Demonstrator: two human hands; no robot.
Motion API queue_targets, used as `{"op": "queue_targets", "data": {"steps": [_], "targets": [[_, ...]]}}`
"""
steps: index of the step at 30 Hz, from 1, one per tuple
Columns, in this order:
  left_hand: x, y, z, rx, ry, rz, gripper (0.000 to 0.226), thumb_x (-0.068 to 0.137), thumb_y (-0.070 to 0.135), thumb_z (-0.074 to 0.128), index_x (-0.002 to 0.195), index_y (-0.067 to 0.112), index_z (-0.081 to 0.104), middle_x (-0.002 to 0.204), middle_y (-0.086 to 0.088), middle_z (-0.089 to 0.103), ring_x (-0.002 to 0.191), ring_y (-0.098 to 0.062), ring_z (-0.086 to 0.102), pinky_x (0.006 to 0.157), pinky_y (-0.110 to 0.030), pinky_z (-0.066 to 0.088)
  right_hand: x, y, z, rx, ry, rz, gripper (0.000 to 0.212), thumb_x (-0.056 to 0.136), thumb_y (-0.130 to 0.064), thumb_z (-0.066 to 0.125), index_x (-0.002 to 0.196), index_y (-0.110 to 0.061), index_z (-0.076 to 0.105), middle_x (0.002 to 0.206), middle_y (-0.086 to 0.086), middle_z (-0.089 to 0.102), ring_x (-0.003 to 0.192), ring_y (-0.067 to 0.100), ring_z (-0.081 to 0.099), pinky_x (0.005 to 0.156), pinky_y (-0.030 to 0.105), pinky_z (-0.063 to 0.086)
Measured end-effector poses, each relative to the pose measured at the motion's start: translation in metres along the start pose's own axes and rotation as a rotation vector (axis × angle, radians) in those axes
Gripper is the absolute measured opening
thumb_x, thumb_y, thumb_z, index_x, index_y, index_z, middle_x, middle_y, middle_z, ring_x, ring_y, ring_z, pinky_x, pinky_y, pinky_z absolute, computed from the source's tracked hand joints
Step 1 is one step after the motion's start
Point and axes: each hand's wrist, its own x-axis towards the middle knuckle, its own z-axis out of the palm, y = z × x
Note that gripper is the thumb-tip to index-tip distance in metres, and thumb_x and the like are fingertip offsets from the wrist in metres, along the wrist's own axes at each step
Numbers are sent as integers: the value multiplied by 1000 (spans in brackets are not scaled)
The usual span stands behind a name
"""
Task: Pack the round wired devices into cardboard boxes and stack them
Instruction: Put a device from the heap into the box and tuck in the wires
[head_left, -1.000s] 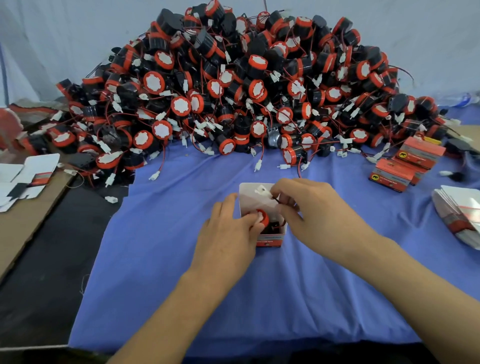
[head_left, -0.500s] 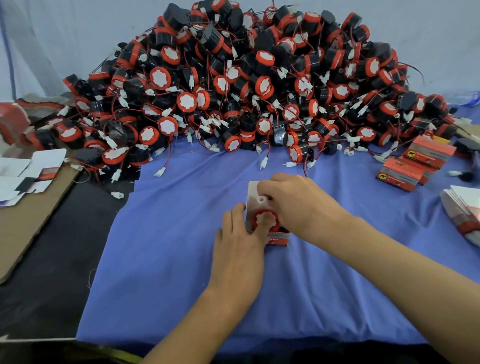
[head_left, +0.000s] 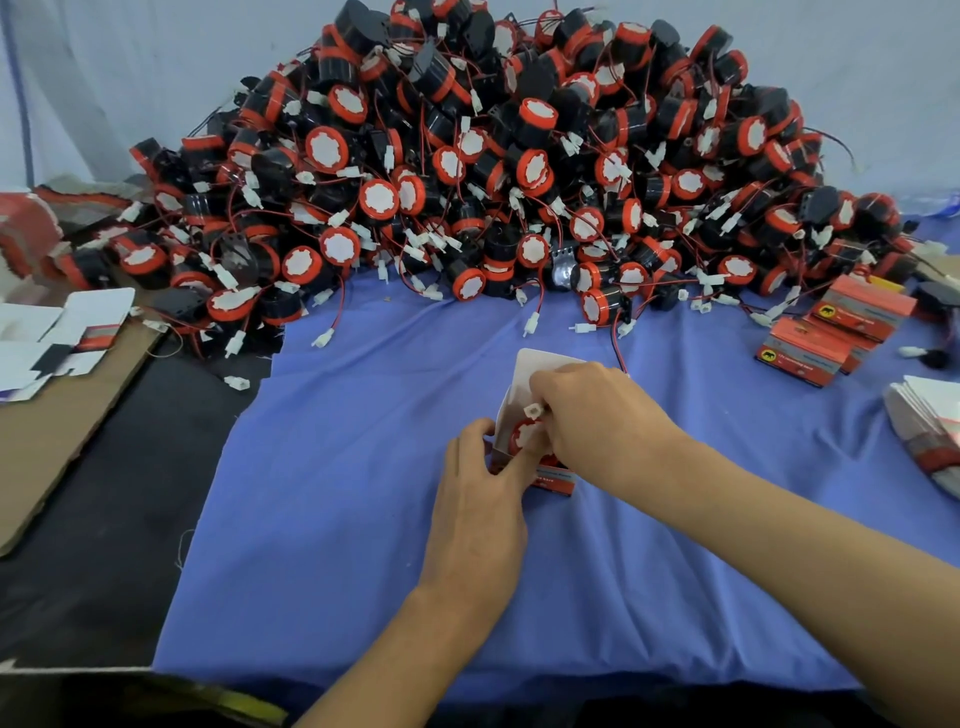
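Observation:
A small red cardboard box (head_left: 558, 477) stands on the blue cloth (head_left: 363, 467) with its white lid flap (head_left: 524, 382) up. Inside it sits a round black-and-red device (head_left: 521, 432), its white face showing. My left hand (head_left: 480, 493) grips the box's left side, thumb at the opening. My right hand (head_left: 597, 421) pinches the device's white wire plug (head_left: 533, 411) over the opening. A huge pile of the same wired devices (head_left: 493, 171) fills the back of the table.
Closed red boxes (head_left: 831, 332) are stacked at the right, with flat unfolded box blanks (head_left: 930, 415) nearer the right edge. More flattened blanks (head_left: 62, 338) lie on brown cardboard at the left. Loose white plugs and red wires trail onto the cloth before the pile.
The device has gone down into the box. My right hand shifted from pressing on the device to pinching its white plug above the opening; my left hand stays on the box.

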Motion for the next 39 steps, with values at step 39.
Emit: {"op": "queue_targets", "data": {"steps": [39], "targets": [[43, 38, -38, 1078, -60, 544, 21, 98, 29, 53, 115, 27, 65, 125, 4, 58, 110, -22, 55, 73, -34, 43, -26, 14, 23, 199, -12, -103, 31, 106, -30, 47, 127, -21, 69, 121, -2, 61, 114, 22, 56, 87, 44, 46]]}}
